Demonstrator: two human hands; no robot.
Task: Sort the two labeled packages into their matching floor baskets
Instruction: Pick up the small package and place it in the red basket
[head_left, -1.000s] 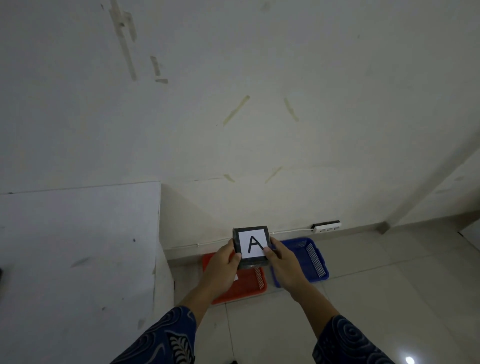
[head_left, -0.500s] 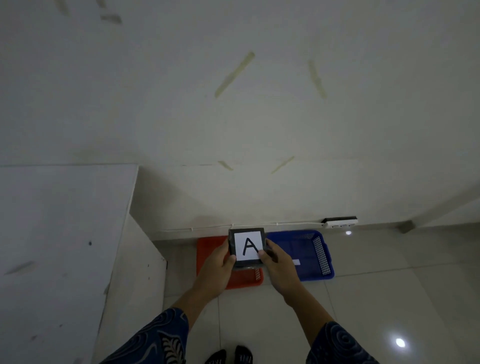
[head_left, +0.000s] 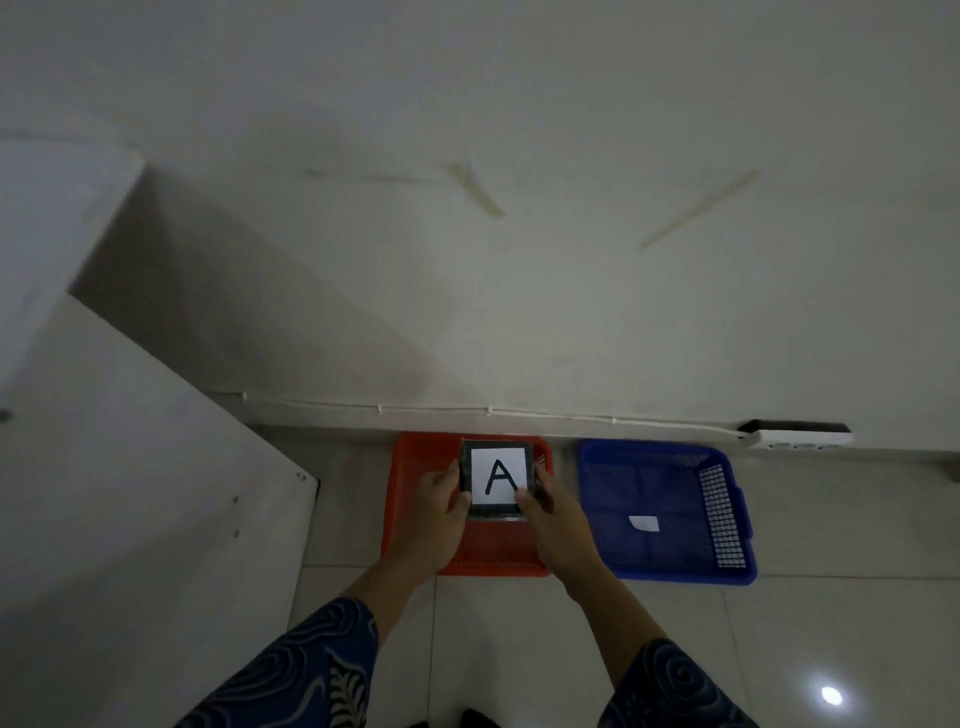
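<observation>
My blue patterned sleeves (head_left: 291, 670) are closest to me, at the bottom of the view. Past them, my left hand (head_left: 434, 512) and my right hand (head_left: 553, 519) reach down and forward. Both hands are closed on the package (head_left: 497, 478), one on each side, with my thumbs on its front. So my grip is tight on it from left and right. The package is a dark box with a white label, and the label says A.

A second ago I held the package up high, and the baskets looked small and far below it. Now I have bent down. The package hangs right over the red basket (head_left: 415, 457) and covers the back half of it. I cannot tell if it touches the basket floor yet. I think it is only a little way above.

This looks like the drop-off step. I guess the red basket is the A basket, but my hands hide any tag in it, so I cannot be sure.

Just to the right of the red basket sits the blue basket (head_left: 722, 499). It has a small white tag (head_left: 644, 523) inside. I cannot read it.

Behind the red basket, a white cable (head_left: 488, 411) runs along the wall. It goes to a power strip (head_left: 795, 434) behind the blue basket.
</observation>
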